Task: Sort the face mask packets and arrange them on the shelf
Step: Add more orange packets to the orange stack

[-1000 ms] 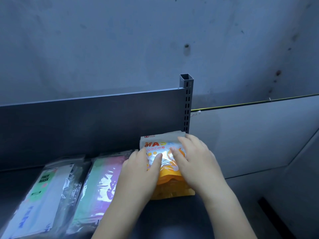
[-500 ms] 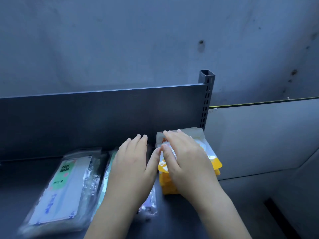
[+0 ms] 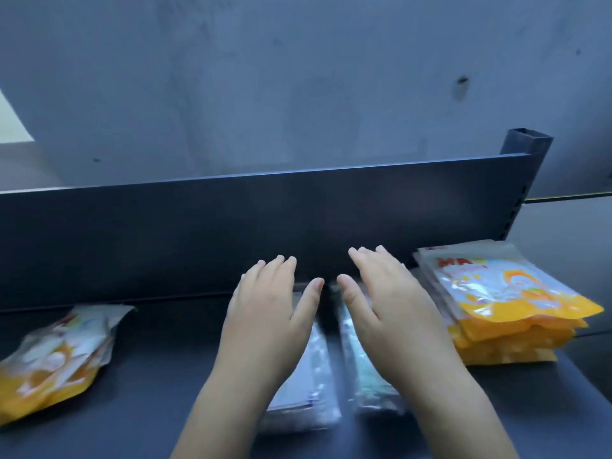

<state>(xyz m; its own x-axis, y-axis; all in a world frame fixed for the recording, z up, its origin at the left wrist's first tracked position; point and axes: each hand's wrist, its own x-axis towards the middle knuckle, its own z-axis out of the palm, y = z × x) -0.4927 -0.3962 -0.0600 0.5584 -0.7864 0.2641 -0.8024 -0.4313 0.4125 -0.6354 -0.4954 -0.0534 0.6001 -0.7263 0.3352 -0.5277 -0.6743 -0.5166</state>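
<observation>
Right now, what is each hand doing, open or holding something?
Left hand: open, fingers straight, flat over the clear packet, gripping nothing.
Right hand: open, fingers straight, flat over the green-tinted packet, gripping nothing.

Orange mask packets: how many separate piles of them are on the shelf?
2. One neat stack sits at the right end beside the post; one looser pile lies at the far left. How many packets each holds is unclear.

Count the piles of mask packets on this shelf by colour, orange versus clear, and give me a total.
Orange: 2, left orange pile and right orange stack.
Clear: 2, whitish clear pile and greenish clear pile.
Total: 4 piles.
</observation>
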